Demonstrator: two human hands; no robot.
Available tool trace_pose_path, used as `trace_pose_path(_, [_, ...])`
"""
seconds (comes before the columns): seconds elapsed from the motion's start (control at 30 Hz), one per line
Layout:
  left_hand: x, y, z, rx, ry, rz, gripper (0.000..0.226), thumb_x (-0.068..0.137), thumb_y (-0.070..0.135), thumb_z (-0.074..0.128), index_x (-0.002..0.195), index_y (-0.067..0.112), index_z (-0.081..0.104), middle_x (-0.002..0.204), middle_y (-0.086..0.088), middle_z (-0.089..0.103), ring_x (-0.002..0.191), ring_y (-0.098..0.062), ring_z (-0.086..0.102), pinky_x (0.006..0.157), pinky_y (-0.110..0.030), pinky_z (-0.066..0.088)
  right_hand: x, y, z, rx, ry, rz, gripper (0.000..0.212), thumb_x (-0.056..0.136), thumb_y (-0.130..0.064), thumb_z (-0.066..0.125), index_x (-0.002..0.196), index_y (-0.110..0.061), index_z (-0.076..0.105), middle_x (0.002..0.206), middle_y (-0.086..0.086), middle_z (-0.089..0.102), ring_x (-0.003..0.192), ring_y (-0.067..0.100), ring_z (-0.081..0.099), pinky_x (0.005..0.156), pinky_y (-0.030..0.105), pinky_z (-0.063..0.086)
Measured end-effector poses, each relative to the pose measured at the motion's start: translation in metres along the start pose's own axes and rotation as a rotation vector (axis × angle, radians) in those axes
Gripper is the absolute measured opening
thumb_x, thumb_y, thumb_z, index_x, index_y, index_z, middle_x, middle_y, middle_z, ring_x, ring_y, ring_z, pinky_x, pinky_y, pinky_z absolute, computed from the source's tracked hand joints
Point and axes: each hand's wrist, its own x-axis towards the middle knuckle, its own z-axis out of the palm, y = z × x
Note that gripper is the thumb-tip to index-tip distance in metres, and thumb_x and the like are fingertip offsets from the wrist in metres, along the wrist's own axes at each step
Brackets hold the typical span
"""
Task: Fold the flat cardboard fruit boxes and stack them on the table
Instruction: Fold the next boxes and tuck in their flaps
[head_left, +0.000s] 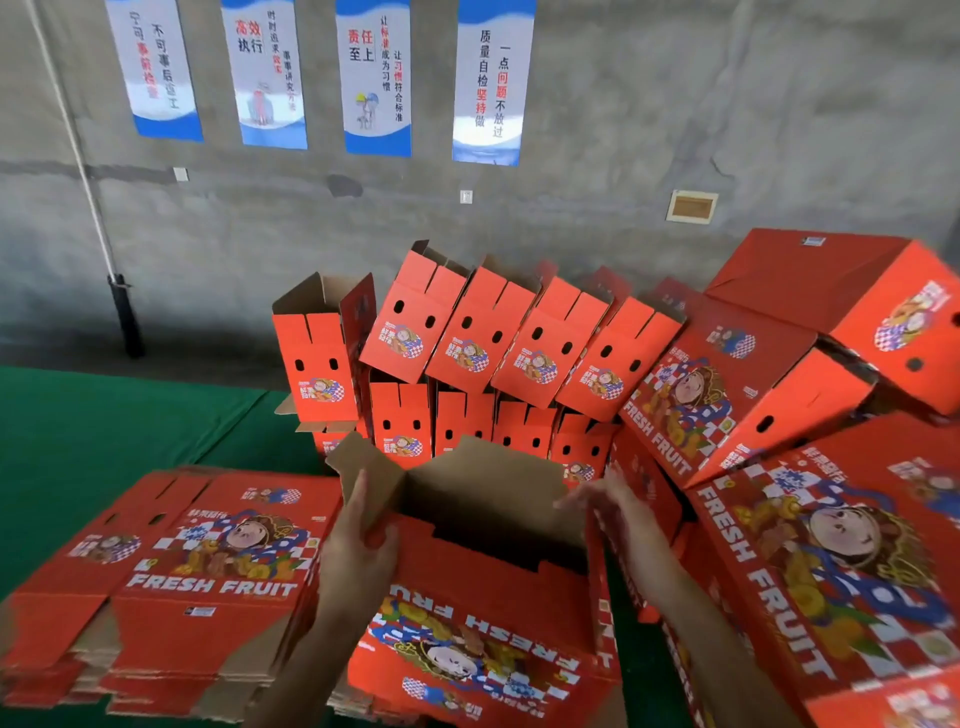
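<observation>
At lower centre of the frame a half-opened red fruit box, printed "FRESH FRUIT", stands on the green worktop, its brown flaps raised. The left hand pinches the left flap between thumb and fingers. The right hand is blurred, its fingers straight against the right side. A stack of flat boxes lies at lower left.

Even, soft daylight throughout; no hard glare is seen. A dim patch is noted low on the grey wall, left of centre. Deep shadow is held inside the open box. The right hand is smeared by motion blur. Straight lines are bowed toward the edges. The posters are rendered slightly soft.
</observation>
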Motion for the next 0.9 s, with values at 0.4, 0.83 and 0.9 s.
trace_pose_path(0.4, [0.011,0.008,0.006,0.432,-0.139,0.529,0.031,0.103,0.041,0.049,0.122,0.032,0.072,0.125,0.016,0.068,0.116,-0.003,0.064,0.089,-0.031,0.057,0.001,0.038,0.037,-0.587,0.209,-0.497,0.089,0.096,-0.008,0.069,0.163,-0.034,0.017,0.17,-0.018,0.01,0.154,0.002,0.021,0.12,0.016,0.026])
trace_pose_path(0.83, [0.009,-0.002,0.02,0.601,-0.136,0.494,0.047,0.107,0.049,0.031,0.133,0.032,0.065,0.149,0.013,0.05,0.143,-0.009,0.038,0.08,-0.022,0.054,0.02,0.062,0.051,-1.271,0.01,-0.333,0.063,0.102,-0.056,0.045,0.155,-0.038,0.017,0.143,-0.009,0.048,0.128,0.014,0.047,0.109,0.035,0.035])
trace_pose_path(0.9, [0.012,0.002,0.02,0.601,-0.177,0.469,0.049,0.107,0.052,0.027,0.137,0.036,0.063,0.149,0.016,0.051,0.147,-0.006,0.034,0.092,-0.024,0.052,0.024,0.063,0.057,-1.341,0.033,-0.344,0.063,0.103,-0.052,0.043,0.158,-0.034,0.018,0.143,-0.006,0.046,0.129,0.017,0.045,0.111,0.036,0.034])
